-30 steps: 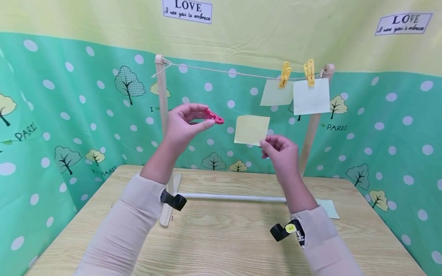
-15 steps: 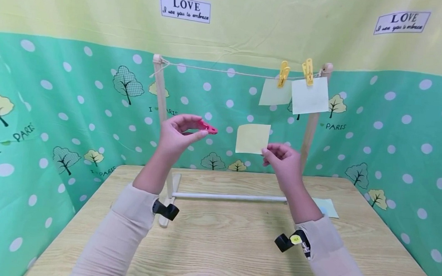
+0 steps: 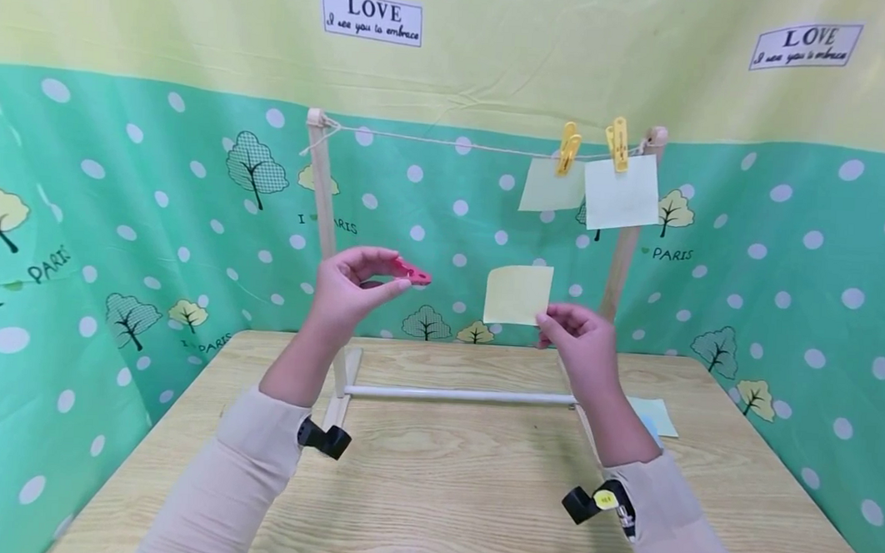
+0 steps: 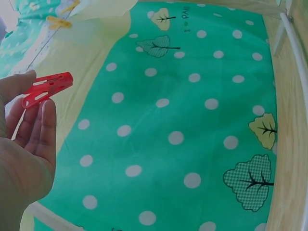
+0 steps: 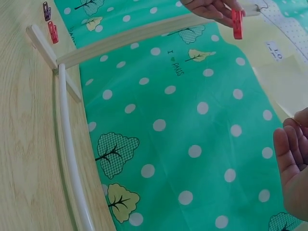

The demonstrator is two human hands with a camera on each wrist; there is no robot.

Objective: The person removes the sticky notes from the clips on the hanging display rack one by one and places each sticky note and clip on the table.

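Observation:
My left hand [image 3: 346,292] pinches a red clothespin [image 3: 415,274] between thumb and fingers, left of centre and below the string. In the left wrist view the clothespin [image 4: 48,89] points away from the fingertips. My right hand [image 3: 583,342] grips a square pale-yellow paper [image 3: 518,294] by its lower right corner, facing me, with a gap between it and the clothespin. Above, the string [image 3: 449,143] runs between two wooden posts. Near its right end, yellow clothespins [image 3: 567,152] hold a pale-yellow sheet [image 3: 551,186] and a whitish sheet [image 3: 622,194].
The wooden stand's left post [image 3: 326,212] and white crossbar [image 3: 459,394] stand on the wood-grain table [image 3: 431,493]. Light-blue and pale-green papers [image 3: 660,416] lie behind my right forearm. The right wrist view shows a red clothespin [image 5: 53,32] and a dark clothespin [image 5: 46,11] on the table.
Both hands have come down, away from the string, still holding the clothespin and the paper. The left has drifted slightly left, the right slightly right, widening the gap. The hanging sheets stay put.

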